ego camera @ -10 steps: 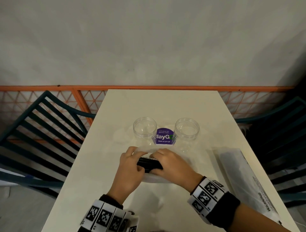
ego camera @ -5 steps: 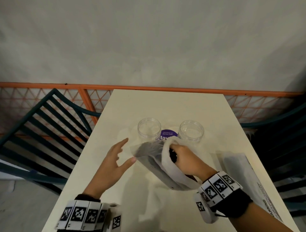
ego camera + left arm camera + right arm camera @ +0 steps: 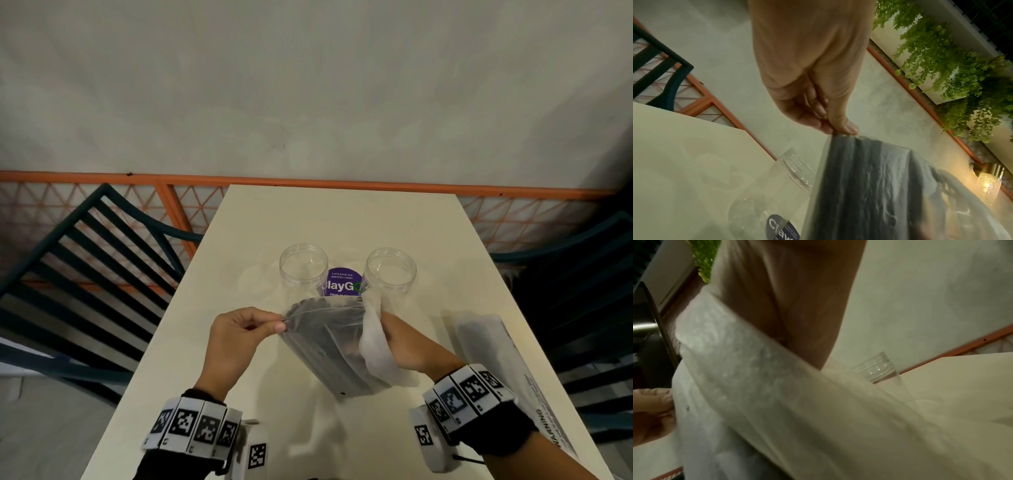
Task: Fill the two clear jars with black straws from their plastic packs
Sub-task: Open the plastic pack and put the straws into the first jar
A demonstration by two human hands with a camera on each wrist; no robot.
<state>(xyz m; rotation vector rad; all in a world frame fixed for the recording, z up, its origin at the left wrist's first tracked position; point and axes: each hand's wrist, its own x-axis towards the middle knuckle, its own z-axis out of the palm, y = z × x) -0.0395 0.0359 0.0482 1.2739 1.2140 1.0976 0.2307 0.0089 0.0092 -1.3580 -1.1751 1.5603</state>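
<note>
While both jars (image 3: 303,270) sit empty, pack (image 3: 329,346) holds blk straws.

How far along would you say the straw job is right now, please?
Done: nothing; both clear plastic jars stand empty. In hand: the left hand pinches the mouth of the clear plastic pack of black straws; the right hand is at its other side. Left: filling both jars, plus the second plastic pack.
</note>
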